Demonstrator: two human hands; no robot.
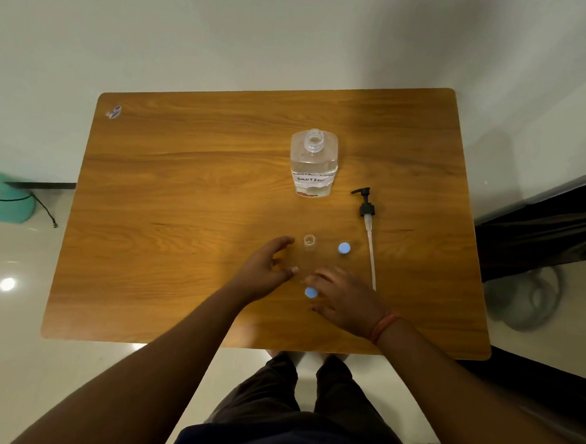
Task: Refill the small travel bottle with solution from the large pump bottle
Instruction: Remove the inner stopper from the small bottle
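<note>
Travel bottle (308, 253) x1 | pump bottle (313, 163) x1 | blue caps x2 (344, 248) (310, 292)

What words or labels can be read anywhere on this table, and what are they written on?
"SOLUTION": handwritten on the white label of the large bottle.
A line above it on the same label: too blurred to read.
Red print at the bottle's base: too small to read.
Sticker at the table's far left corner: print unreadable.

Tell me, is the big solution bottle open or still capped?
Open. The large bottle stands upright with a bare threaded neck, and its black pump head with the dip tube lies on the table to its right.
</note>
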